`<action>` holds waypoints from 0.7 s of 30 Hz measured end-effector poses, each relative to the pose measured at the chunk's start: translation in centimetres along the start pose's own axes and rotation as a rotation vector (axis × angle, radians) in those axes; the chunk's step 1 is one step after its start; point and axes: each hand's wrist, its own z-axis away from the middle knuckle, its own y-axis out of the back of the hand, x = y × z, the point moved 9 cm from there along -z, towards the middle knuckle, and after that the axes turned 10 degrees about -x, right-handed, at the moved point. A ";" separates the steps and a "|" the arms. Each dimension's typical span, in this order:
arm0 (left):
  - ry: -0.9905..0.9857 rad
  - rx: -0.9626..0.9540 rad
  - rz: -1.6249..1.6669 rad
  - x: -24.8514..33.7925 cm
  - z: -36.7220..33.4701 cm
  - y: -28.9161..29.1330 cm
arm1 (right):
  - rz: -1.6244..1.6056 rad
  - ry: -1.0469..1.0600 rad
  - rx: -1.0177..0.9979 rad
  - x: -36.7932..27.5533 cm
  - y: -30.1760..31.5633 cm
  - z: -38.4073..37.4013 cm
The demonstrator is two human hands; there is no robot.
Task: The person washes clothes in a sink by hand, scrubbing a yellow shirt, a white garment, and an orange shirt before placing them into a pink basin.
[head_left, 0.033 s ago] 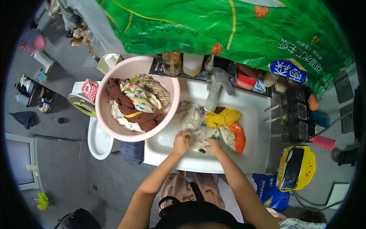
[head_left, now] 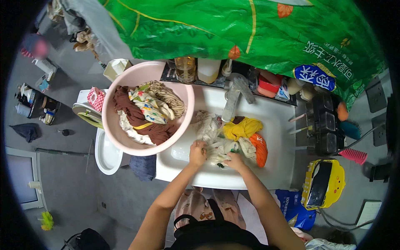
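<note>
In the head view, both forearms reach forward over the white washbasin [head_left: 277, 139]; the left hand [head_left: 198, 153] is on the person's side of the faucet [head_left: 231, 106] and to its left, the right hand [head_left: 235, 160] straight on its near side. Fingers curled, each grasps a part of the wet white patterned garment [head_left: 218, 153], which lies bunched between them, nearer the person than the faucet.

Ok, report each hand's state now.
Left hand: closed, holding white cloth.
Right hand: closed, apparently on the same white cloth.
</note>
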 end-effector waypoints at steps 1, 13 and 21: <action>0.004 0.029 -0.115 -0.1 -0.9 -0.9 | -0.156 -0.085 -0.070 2.2 0.2 0.9; 0.264 -0.581 0.423 -1.6 -1.4 -12.1 | 0.175 -0.057 0.468 -1.4 13.6 4.3; 0.397 0.000 0.037 -10.3 -2.4 -5.0 | -0.136 -0.119 0.100 -4.1 1.5 -5.3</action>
